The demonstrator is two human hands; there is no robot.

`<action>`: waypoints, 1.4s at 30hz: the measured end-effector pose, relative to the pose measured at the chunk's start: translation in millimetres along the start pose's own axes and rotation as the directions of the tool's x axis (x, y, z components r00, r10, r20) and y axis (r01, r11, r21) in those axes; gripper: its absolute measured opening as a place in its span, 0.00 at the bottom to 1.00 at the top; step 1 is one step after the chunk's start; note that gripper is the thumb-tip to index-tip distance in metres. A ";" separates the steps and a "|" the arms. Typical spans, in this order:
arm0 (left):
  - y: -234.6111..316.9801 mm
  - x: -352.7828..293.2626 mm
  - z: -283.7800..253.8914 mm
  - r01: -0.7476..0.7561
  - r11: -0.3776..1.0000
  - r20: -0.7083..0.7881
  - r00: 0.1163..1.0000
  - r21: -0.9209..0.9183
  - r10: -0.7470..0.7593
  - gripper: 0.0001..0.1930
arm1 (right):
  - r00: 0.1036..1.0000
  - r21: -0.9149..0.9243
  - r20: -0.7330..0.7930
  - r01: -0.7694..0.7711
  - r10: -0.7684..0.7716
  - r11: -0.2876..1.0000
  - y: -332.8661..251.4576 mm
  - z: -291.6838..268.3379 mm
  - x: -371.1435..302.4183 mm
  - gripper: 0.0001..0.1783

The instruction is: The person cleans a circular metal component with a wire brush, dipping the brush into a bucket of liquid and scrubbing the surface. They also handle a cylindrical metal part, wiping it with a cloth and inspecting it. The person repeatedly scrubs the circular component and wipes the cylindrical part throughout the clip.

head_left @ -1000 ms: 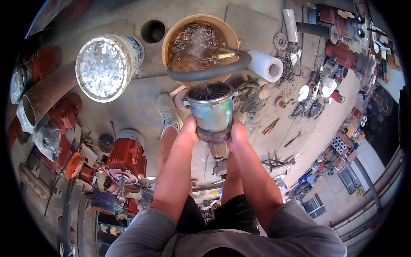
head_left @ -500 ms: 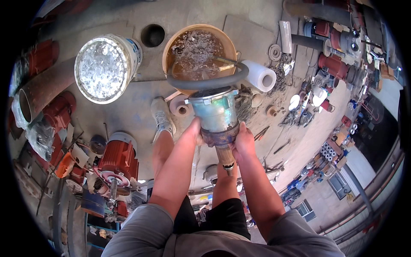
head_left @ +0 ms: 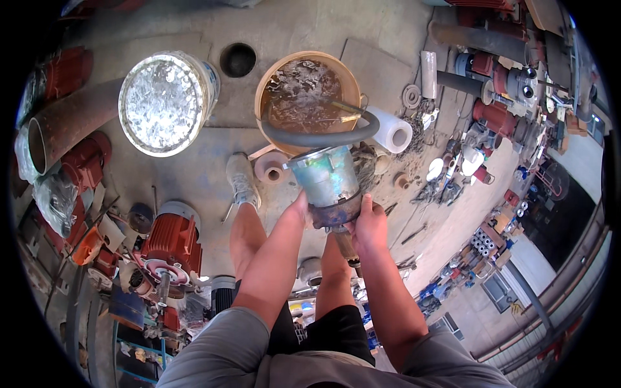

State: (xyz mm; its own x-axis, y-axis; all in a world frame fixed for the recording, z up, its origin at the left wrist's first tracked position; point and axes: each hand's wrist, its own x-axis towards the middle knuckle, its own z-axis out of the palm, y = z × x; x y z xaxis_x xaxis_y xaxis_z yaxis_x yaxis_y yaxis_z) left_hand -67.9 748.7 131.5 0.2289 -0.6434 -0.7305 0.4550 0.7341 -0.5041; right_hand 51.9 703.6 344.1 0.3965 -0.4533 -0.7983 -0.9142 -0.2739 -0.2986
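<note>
head view: a grey-blue metal housing (head_left: 326,181), cylindrical and open at the top, held upright at waist height over the concrete floor (head_left: 194,168), just in front of the tan bucket (head_left: 307,97) of murky water. left hand (head_left: 299,208) pressed flat against its lower left side, right hand (head_left: 370,223) wrapped round the dark collar at its base; both closed on it, fingers partly curled. likely heavy and rigid, cast metal, probably greasy or wet, so prone to slip; best gripped low at the collar with a palm beneath, as here. black hose (head_left: 317,137) curving just behind the rim, touching or not, hard to tell. underside of the housing and the shaft below it mostly hidden by hands and knees. inside of the housing not visible. white bucket (head_left: 165,103) well apart to the left. far clutter too small to make out.
</note>
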 end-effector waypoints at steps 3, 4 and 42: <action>0.9 -13.1 8.9 -0.101 0.992 0.002 0.995 0.074 0.101 0.36 | 0.999 -0.023 -0.043 0.024 -0.025 0.999 3.1 1.2 -5.6 0.26; -1.2 -15.0 13.3 -0.133 0.986 0.051 0.990 0.100 0.128 0.39 | 0.998 -0.055 -0.054 0.036 -0.039 0.998 4.2 0.3 -7.9 0.27; 3.7 -48.8 82.1 -0.537 0.842 0.249 0.823 0.046 0.511 0.28 | 0.933 0.154 0.102 0.329 -0.346 0.932 27.6 -11.0 -70.5 0.33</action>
State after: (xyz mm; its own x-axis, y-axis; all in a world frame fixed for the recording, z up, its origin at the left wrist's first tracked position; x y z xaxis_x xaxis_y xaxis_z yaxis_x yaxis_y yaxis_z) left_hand -6.7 765.0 203.1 0.6353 -0.2082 -0.7436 0.3000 0.9539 -0.0108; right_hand -0.3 718.6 397.9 0.6780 -0.2417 -0.6942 -0.7340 -0.2741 -0.6214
